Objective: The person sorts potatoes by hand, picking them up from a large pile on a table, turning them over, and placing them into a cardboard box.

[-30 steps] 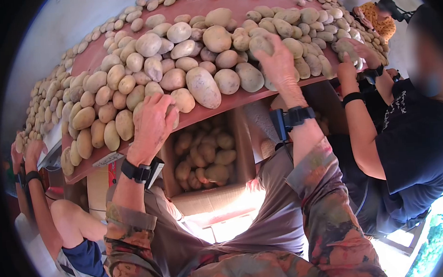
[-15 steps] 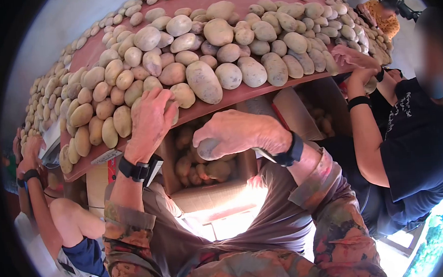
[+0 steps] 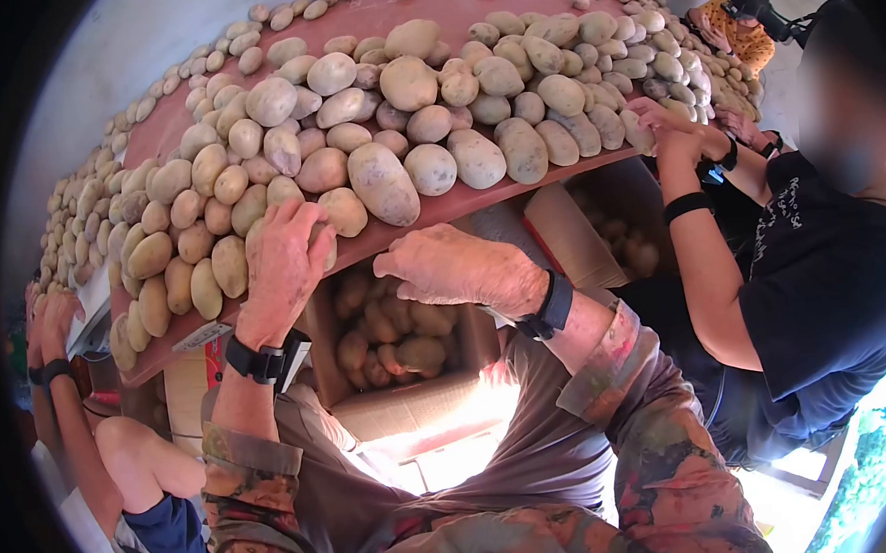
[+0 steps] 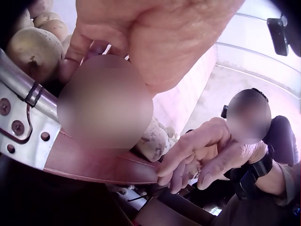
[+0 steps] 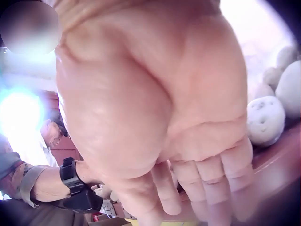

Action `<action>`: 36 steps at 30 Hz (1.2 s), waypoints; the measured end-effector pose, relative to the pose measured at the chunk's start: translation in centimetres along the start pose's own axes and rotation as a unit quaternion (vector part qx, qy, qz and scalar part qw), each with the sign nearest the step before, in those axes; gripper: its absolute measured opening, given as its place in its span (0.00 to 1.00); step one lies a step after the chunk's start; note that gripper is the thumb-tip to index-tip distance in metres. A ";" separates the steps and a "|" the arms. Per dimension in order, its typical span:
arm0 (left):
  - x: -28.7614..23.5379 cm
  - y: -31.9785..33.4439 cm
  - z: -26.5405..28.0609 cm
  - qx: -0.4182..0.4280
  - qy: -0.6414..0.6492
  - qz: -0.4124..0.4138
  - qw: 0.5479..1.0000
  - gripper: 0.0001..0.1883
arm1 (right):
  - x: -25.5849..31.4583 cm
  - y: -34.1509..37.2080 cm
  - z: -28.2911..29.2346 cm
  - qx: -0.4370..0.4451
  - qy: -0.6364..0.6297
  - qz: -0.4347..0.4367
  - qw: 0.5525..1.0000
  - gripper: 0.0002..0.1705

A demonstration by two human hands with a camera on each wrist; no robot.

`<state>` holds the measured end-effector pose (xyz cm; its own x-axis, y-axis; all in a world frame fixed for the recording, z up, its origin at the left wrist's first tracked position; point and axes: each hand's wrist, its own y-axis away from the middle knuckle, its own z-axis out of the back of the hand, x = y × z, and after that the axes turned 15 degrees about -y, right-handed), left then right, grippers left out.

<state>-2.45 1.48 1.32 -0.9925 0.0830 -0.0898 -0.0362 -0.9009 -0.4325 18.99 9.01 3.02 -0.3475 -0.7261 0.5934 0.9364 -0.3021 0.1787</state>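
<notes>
Left hand (image 3: 284, 270), one, fingers curled round a potato (image 3: 328, 248) at the near edge of the table (image 3: 469, 203), right hand (image 3: 468, 270), one, empty, fingers loosely extended, box (image 3: 478, 337) below and between them, heaped potatoes (image 3: 383, 183) beyond both.

Red table, potatoes (image 3: 383, 184) spread across it, many touching, mixed sizes; larger ones crowd front edge, smaller ones line far edge; red surface shows between; pale label (image 3: 203, 336) on front edge, toward left
</notes>
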 end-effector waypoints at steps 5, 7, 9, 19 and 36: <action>0.0 0.0 -0.1 0.004 -0.003 0.003 1.000 0.09 | -1.6 -0.1 -0.1 -0.071 -0.025 0.042 0.996 0.17; 0.1 0.0 -0.1 0.003 -0.005 0.005 1.000 0.09 | -1.5 -0.3 0.0 -0.078 -0.033 0.045 0.995 0.17; 0.1 0.1 -0.2 0.000 -0.008 0.003 1.000 0.09 | -1.3 -0.4 0.0 -0.072 -0.021 0.035 0.997 0.18; 0.2 0.2 -0.5 -0.015 -0.017 0.005 1.000 0.09 | -2.4 -1.4 2.1 -0.312 -0.081 0.191 0.927 0.09; -0.3 0.2 -0.3 0.009 -0.027 0.022 0.999 0.09 | -10.6 -4.3 8.3 -0.468 -0.043 -0.155 0.869 0.27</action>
<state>-2.16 1.38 0.95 -0.9980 0.0211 -0.0597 0.0055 -0.9105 -0.4136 19.05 23.14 2.53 -0.5325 -0.4838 0.6946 0.3343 -0.8741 -0.3525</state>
